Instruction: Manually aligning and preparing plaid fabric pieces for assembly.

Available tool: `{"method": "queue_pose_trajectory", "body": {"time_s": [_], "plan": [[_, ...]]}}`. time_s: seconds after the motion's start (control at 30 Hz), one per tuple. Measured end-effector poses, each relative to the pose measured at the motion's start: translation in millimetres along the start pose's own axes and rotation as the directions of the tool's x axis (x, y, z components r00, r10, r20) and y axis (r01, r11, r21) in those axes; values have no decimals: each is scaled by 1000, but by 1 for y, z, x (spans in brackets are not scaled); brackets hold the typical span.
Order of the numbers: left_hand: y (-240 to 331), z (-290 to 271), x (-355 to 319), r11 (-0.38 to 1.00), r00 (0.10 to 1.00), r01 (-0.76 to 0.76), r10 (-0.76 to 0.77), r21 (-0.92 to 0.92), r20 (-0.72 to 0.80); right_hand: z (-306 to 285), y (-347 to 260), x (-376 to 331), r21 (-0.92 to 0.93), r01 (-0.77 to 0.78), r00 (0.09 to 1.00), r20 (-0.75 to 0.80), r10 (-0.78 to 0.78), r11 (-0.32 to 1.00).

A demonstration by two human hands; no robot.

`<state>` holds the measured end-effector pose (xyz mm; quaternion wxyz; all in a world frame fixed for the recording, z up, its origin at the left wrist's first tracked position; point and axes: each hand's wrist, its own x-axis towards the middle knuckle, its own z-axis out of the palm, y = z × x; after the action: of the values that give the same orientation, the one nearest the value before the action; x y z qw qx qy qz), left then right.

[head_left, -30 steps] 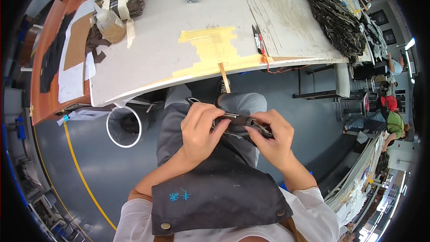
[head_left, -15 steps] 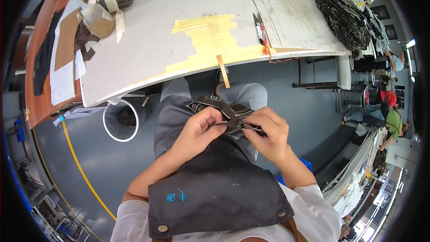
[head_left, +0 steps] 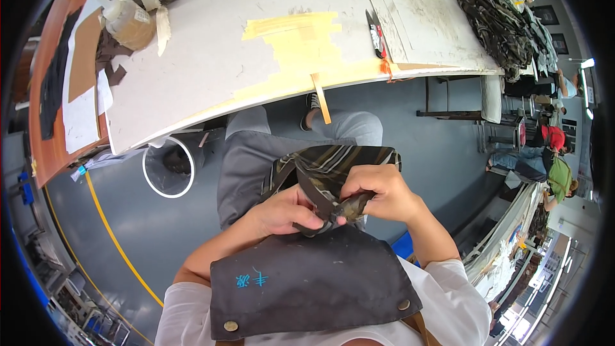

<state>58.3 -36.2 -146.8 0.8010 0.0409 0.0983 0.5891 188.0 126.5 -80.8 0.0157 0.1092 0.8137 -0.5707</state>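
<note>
Over the lap, below the tabletop's (head_left: 211, 90) near edge, lying roughly left to right between both hands: a dark striped fabric piece (head_left: 336, 170). Pinching its folded end, left hand (head_left: 285, 211) and right hand (head_left: 381, 192), fingers closed on the cloth, meeting fingertip to fingertip, equally near. Bending in from both sides above the dark apron (head_left: 307, 282), both forearms.

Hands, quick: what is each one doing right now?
Left hand: closed, pinching the dark striped fabric piece over the lap.
Right hand: closed, gripping the same fabric piece at its folded end.
</note>
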Motion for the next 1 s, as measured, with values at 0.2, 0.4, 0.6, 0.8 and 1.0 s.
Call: {"method": "queue_pose_trajectory", "body": {"time_s": [0.2, 0.4, 0.6, 0.8, 1.0], "plan": [[1, -15, 5, 997, 994, -81, 80, 4, 80, 8, 20, 1, 88, -34, 996, 85, 26, 996], [3, -25, 23, 970, 981, -166, 145, -175, -128, 9, 19, 18, -162, 203, 890, -381, -251, 966], [6, -31, 38, 976, 956, -164, 121, -146, -268, 12, 36, 25, -111, 103, 864, -482, -144, 988], [6, -31, 49, 916, 895, -251, 96, -314, -435, 22, 58, 28, -77, -57, 844, -537, 7, 995], [12, -28, 53, 895, 886, -259, 69, -364, -459, 27, 61, 30, 17, -125, 822, -558, 113, 992]]}}
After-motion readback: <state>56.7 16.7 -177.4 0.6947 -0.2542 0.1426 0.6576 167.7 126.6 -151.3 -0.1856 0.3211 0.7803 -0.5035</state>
